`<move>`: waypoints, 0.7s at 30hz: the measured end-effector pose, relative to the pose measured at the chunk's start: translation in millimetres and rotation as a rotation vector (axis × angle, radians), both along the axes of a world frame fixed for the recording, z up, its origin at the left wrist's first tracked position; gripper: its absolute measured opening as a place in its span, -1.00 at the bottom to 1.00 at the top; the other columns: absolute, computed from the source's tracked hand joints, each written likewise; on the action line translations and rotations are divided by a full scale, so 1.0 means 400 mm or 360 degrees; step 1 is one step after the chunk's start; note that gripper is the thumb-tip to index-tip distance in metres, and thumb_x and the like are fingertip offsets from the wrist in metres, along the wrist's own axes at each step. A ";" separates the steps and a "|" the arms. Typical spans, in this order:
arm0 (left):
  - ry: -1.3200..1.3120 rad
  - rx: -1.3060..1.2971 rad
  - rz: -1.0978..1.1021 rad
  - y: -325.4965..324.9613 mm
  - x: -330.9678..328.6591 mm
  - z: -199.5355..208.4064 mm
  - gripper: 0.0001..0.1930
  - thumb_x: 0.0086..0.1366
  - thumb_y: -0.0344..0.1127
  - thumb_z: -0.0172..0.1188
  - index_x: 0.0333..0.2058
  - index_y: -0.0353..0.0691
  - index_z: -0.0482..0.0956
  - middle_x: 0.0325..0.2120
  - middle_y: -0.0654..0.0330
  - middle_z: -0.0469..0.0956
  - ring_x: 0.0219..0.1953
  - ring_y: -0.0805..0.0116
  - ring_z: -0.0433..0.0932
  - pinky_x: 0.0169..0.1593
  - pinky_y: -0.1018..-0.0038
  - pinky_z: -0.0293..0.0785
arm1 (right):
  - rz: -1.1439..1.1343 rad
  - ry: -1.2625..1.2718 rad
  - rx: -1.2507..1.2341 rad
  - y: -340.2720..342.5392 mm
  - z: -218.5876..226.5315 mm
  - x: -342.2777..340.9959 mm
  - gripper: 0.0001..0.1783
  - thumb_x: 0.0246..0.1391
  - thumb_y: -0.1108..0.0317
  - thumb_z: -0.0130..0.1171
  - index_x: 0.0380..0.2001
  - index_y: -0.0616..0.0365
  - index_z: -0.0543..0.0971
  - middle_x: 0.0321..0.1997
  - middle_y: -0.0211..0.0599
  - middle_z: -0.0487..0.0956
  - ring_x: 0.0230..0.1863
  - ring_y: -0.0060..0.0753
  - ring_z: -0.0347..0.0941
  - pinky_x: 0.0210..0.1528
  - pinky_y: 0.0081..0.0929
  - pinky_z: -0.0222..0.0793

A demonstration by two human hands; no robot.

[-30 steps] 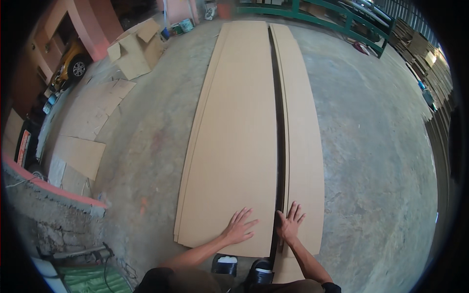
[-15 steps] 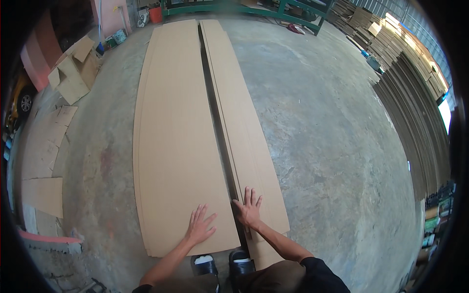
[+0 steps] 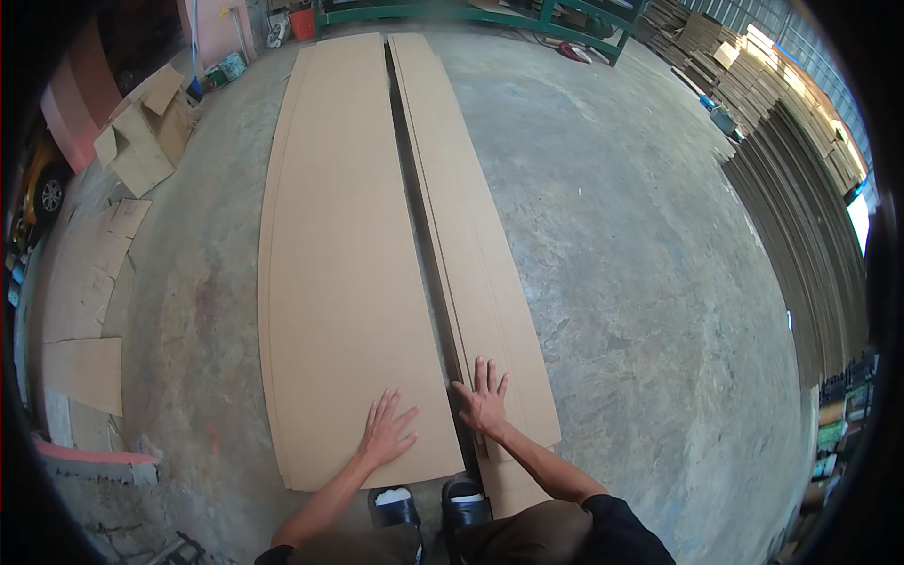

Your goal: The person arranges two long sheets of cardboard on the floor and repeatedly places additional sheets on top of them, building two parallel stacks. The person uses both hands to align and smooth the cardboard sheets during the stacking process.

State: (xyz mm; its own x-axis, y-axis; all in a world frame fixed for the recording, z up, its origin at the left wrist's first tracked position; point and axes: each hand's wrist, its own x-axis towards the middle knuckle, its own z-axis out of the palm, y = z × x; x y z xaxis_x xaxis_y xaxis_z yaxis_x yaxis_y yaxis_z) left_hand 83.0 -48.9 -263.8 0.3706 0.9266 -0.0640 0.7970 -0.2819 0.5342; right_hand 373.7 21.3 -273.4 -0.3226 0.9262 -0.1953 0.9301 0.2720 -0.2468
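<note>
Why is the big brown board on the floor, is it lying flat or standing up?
Lying flat: the wide cardboard sheet stretches along the concrete floor, left hand pressed on top.

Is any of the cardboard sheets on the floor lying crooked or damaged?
The narrow stack under the right hand looks uneven: its sheets are fanned, edges stepped. The wide stack under the left hand lies flush. No damage visible.

Cardboard boxes (image 3: 146,132) and flat sheets (image 3: 89,282) lie at left on a concrete floor (image 3: 640,282); stacked boards (image 3: 800,217) lean at right, a green rack (image 3: 471,11) behind.
</note>
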 end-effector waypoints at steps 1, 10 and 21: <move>-0.0008 -0.0002 0.0003 0.000 0.000 -0.001 -0.34 0.37 0.07 0.35 0.42 0.22 0.51 0.62 -0.07 0.01 0.65 -0.20 -0.09 0.60 -0.22 -0.11 | 0.0002 -0.0008 -0.0009 0.000 0.000 0.000 -0.12 -0.02 0.10 0.57 0.42 -0.42 0.50 0.76 0.28 -0.33 0.72 0.57 -0.48 0.50 0.83 -0.36; 0.0002 0.0001 -0.0001 0.005 0.001 0.001 -0.34 0.37 0.07 0.35 0.42 0.23 0.51 0.61 -0.08 0.02 0.65 -0.19 -0.09 0.60 -0.21 -0.11 | -0.0043 0.0062 0.0186 -0.008 -0.045 0.000 0.07 0.03 -0.05 0.53 0.59 -0.49 0.25 0.77 0.17 -0.33 0.74 0.47 -0.50 0.53 0.79 -0.37; -0.0022 -0.0030 -0.0016 0.005 -0.006 0.010 -0.33 0.36 0.04 0.36 0.43 0.21 0.50 0.62 -0.07 0.01 0.65 -0.18 -0.10 0.61 -0.19 -0.10 | -0.0012 -0.0150 0.0108 -0.009 -0.045 -0.008 0.13 -0.05 0.09 0.54 0.60 -0.48 0.23 0.77 0.19 -0.35 0.74 0.50 -0.51 0.51 0.83 -0.38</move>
